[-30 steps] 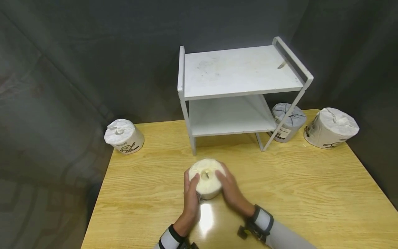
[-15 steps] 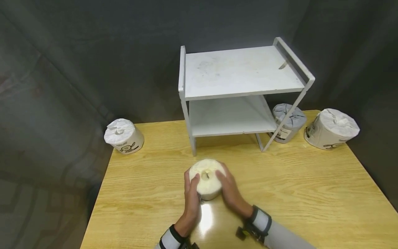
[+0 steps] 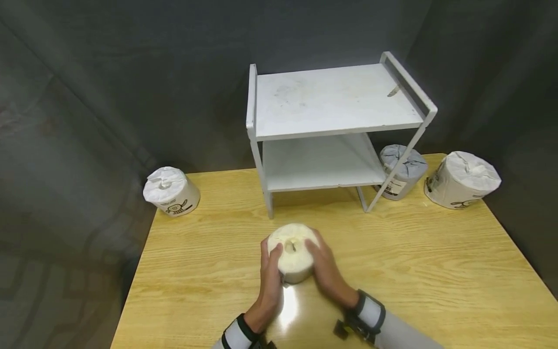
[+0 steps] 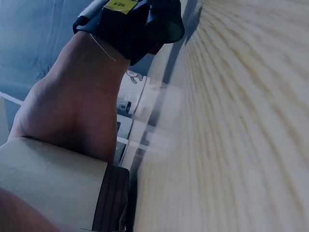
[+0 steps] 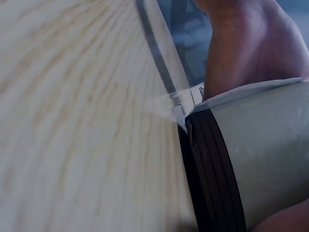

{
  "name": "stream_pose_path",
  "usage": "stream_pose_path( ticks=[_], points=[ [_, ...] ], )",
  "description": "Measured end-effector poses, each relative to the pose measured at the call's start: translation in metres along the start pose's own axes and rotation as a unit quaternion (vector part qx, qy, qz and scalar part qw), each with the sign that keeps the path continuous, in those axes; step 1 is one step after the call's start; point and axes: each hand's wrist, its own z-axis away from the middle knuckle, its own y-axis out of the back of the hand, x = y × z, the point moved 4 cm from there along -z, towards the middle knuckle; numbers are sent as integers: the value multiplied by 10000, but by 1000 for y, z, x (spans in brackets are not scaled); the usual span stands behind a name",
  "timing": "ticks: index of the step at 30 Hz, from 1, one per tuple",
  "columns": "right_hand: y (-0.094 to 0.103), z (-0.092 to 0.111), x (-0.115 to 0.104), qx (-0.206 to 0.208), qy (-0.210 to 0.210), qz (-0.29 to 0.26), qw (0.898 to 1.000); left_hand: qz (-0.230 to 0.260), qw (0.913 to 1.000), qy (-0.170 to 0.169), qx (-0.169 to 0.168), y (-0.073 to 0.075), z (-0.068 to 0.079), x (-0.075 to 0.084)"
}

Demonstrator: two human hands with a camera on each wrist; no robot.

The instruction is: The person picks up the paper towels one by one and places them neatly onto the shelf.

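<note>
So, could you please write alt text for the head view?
A person's left hand and right hand grip a pale roll before a white two-tier shelf on a wooden table. At left stands a white wrapped roll; at right, a grey wrapped roll and a second white roll.

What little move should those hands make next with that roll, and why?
Probably a small, level lift of the round, cream paper roll toward the white metal two-tier shelf. The left hand and right hand hold it from opposite sides, it is low over the yellowish wooden table, and the shelf's tiers stand higher, just beyond it.
</note>
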Motion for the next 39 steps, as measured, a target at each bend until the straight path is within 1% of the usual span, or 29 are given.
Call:
stream_pose_path(
  ticks=[4,10,13,18,20,26,32,39],
  points=[
    [2,1,-4,-50,-52,-39,10000,-35,10000,41,-3,-2,2,3],
    [6,5,-13,-193,-216,-263,9992,-27,10000,27,-49,-8,7,11],
    [9,7,-21,-221,-188,-199,9994,-28,9999,-17,-100,-11,10,17],
    [14,10,-33,-278,-334,-348,9984,-110,9996,-38,-253,-16,13,27],
    [15,11,-38,-282,-305,-295,9987,-142,9994,-39,-307,-18,14,31],
    [19,12,-53,-180,-47,103,9998,-181,9990,-84,-392,-23,16,39],
    [23,15,-65,-108,23,98,9999,-157,9985,-84,-518,-29,20,50],
    [31,17,-81,-75,43,5,10000,-206,9972,-215,-688,-39,23,65]
  ],
)
